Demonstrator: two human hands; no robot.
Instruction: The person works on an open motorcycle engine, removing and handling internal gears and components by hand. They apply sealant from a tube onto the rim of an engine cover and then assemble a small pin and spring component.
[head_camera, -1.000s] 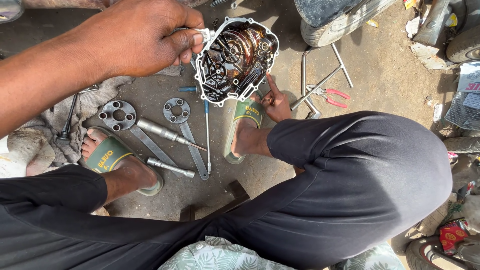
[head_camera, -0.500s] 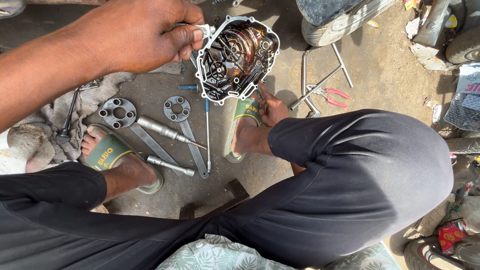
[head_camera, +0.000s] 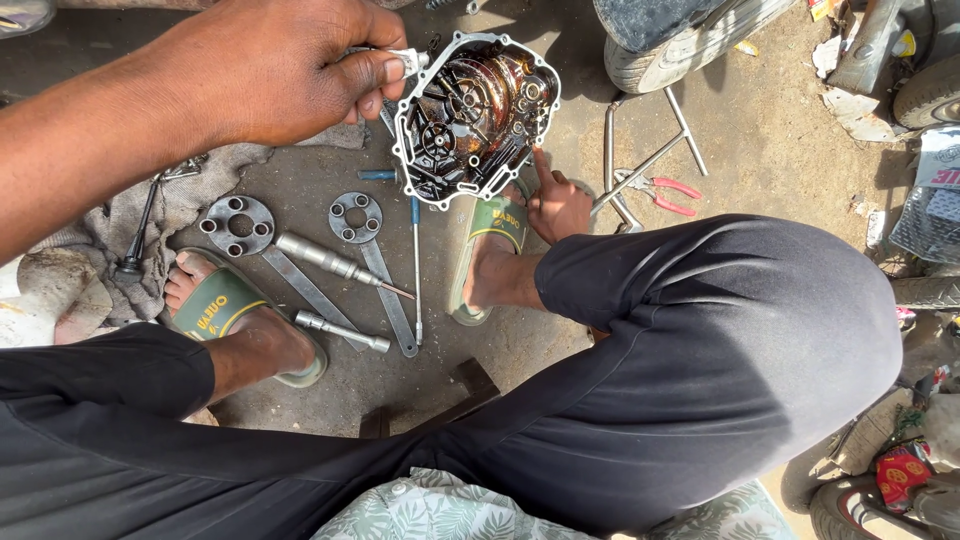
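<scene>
An oily metal engine side cover (head_camera: 475, 115) with gears and a gasket rim stands tilted on the ground, inner side up. My left hand (head_camera: 290, 70) pinches its upper left edge between thumb and fingers. My right hand (head_camera: 558, 205) rests by my right green sandal (head_camera: 492, 225), fingers curled, its index finger stretched up against the cover's lower right rim.
On the ground lie two round-headed holder wrenches (head_camera: 240, 225) (head_camera: 355, 215), two socket bars (head_camera: 330, 262) (head_camera: 340, 330), a thin screwdriver (head_camera: 415, 270), a T-handle wrench (head_camera: 650, 150) and red-handled pliers (head_camera: 668, 190). A grey rag (head_camera: 100, 225) is at left, a tyre (head_camera: 680, 45) at top right.
The cover has shifted and tilted slightly in my left hand's grip. My right index finger has slid a little along its lower rim.
</scene>
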